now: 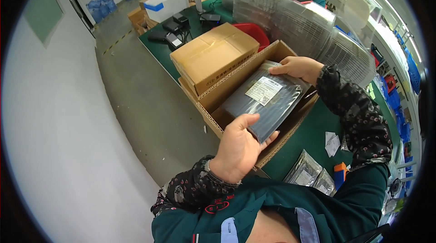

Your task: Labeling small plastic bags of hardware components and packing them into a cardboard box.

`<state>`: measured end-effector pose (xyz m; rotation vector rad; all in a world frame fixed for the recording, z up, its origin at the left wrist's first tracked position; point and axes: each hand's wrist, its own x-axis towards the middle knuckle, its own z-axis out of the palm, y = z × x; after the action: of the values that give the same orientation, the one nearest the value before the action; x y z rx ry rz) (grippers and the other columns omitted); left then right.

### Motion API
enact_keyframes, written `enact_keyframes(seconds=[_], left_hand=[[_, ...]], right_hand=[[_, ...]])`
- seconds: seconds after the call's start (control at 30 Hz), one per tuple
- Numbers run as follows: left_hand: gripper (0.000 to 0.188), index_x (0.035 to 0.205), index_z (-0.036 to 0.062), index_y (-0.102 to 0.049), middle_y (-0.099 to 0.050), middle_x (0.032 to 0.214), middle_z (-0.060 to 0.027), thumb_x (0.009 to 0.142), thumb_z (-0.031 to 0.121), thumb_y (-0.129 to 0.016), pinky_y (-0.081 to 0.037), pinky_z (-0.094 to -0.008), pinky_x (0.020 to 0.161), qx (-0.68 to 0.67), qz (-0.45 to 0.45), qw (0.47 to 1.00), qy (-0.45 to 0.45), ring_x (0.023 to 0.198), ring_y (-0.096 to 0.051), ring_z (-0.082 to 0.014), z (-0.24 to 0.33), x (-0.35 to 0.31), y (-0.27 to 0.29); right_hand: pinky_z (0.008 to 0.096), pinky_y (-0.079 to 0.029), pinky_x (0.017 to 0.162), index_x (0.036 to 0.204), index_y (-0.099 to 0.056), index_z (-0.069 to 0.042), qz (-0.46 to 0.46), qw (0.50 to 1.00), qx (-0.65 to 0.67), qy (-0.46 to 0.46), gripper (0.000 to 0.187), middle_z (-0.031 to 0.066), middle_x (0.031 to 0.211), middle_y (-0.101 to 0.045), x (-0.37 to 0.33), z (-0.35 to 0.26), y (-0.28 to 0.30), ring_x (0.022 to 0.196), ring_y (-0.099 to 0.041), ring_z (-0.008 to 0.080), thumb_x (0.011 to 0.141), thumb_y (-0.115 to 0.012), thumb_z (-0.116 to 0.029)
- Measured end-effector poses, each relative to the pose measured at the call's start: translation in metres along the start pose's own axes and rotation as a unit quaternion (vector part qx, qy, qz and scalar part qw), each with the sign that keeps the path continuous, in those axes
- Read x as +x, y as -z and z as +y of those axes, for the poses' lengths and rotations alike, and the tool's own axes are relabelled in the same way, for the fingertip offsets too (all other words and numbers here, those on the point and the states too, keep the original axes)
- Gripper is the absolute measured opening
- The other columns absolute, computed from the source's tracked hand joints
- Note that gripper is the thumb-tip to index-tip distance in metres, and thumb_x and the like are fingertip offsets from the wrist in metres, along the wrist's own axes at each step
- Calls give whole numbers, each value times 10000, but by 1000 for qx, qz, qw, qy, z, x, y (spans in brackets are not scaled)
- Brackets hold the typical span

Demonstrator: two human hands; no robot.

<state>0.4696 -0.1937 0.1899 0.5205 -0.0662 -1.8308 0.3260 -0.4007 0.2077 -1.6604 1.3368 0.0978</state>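
A flat dark plastic-wrapped pack (263, 102) with a white label lies over an open cardboard box (218, 90) at the edge of a green table (313, 129). My left hand (238, 145) grips the pack's near end. The pack's far end is held by my right hand (297, 68). The pack sits tilted, partly inside the box.
A closed cardboard box (213, 54) rests on the open box's far side. Stacks of clear plastic trays (309, 25) stand behind. Silvery bags (309, 172) and white paper scraps (332, 143) lie on the table. A red bin (254, 31), black devices (172, 31) and floor boxes lie beyond.
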Motion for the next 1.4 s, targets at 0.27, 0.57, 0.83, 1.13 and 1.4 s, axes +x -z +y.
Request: enact_keyframes(seconds=[0.27, 0.57, 0.83, 1.13, 1.4], left_hand=[[578, 1297, -36, -233, -242, 1360, -161, 796, 76, -498, -147, -406, 1044, 32, 56, 998, 14, 1276, -201, -262, 0, 4, -2], [395, 1184, -37, -383, -452, 1176, -205, 816, 90, -451, -315, -404, 963, 640, 1, 567, -519, 1149, -407, -322, 60, 8, 45], [318, 1018, -40, -537, -438, 1165, -214, 754, 40, -378, -301, -418, 976, 666, 43, 585, -461, 1134, -410, -343, 60, 23, 54], [340, 935, -41, -545, -474, 1117, -205, 665, -22, -339, -331, -398, 959, 633, 54, 608, -476, 1103, -442, -319, 56, 29, 51], [318, 976, -54, -501, -501, 1074, -168, 721, -9, -317, -381, -350, 919, 445, 120, 758, -462, 1028, -485, -235, 70, 42, 67]], right_hand=[[313, -415, 794, 1172, -444, 64, -16, 997, 23, -75, 631, 156, 1105, -532, 40, 22, -37, 954, -529, 220, 802, -581, -428], [324, -364, 902, 1210, -434, 11, -52, 993, 92, -45, 617, 160, 1153, -511, 47, 60, -49, 1051, -483, 231, 807, -573, -435], [323, -316, 956, 1268, -358, 4, -76, 980, -10, -184, 634, 152, 1246, -444, 38, 34, -67, 1156, -401, 236, 829, -551, -410], [330, -420, 825, 1129, -484, 45, -172, 965, -194, -38, 557, 185, 1029, -576, 50, 33, -62, 956, -547, 261, 789, -588, -384], [369, -472, 636, 895, -552, -21, 250, 823, -381, 338, 247, 132, 799, -602, -25, -6, -20, 732, -590, 290, 761, -601, -222]])
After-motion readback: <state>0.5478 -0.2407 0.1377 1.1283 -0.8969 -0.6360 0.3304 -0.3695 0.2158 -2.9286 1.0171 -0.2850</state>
